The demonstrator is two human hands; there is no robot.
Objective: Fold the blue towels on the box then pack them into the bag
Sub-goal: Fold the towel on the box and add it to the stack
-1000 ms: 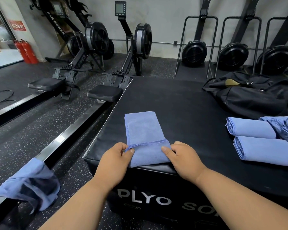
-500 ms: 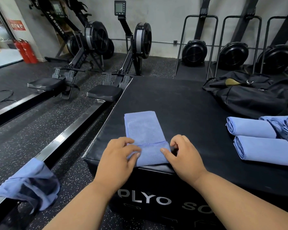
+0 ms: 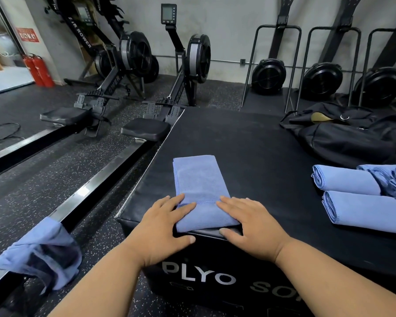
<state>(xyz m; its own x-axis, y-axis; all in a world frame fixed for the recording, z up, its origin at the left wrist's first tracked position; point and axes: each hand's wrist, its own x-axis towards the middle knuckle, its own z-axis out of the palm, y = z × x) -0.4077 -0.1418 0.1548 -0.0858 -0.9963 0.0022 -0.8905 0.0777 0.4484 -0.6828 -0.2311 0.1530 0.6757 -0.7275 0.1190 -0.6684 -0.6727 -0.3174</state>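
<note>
Pressing down on the near end of a blue towel [image 3: 199,193], both hands lie flat with fingers spread: the left hand [image 3: 162,227] on its left edge, the right hand [image 3: 249,223] on its right, likely to set the fold just made at the near end. That towel lies long and narrow at the near left corner of the box [image 3: 249,145]. Finished towels [image 3: 361,209] sit rolled at the right, near the black bag [image 3: 343,140] waiting at far right. One unfolded towel [image 3: 44,250] hangs over a rail, near left.
</note>
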